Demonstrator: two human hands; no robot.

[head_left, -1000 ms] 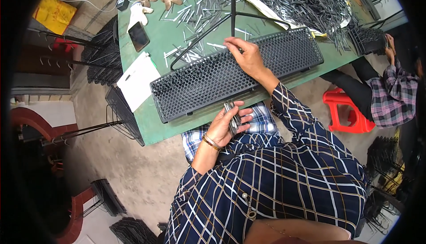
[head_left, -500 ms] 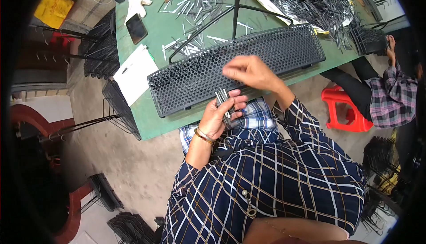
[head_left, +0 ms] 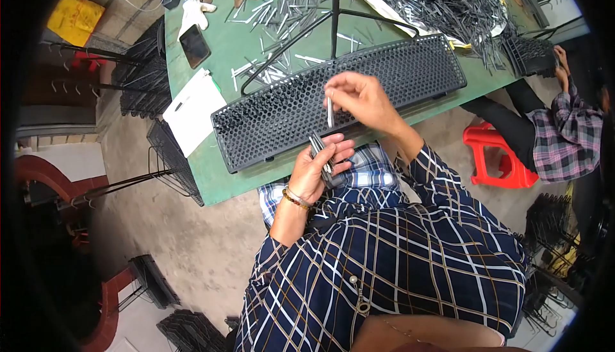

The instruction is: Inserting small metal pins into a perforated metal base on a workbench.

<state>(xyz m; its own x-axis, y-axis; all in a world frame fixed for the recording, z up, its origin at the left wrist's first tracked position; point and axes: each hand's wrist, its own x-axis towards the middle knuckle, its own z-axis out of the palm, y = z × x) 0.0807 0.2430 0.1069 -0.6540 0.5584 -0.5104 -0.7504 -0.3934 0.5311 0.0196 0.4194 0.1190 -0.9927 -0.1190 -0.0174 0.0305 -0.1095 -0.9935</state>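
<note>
- My left hand (head_left: 309, 178) grips several rods (head_left: 316, 146) near the rack (head_left: 285, 120); a slackened thumb could spill them.
- My right hand (head_left: 366, 103) pinches one rod (head_left: 330, 115) above the rack's near side; a loose pinch could drop it.
- Rack, on the table (head_left: 211, 182): contact with rod, cannot tell; a tilted tip could catch a hole's rim.

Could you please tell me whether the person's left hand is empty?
No, the left hand holds a small bundle of slim grey pieces between its thumb and fingers.
</note>
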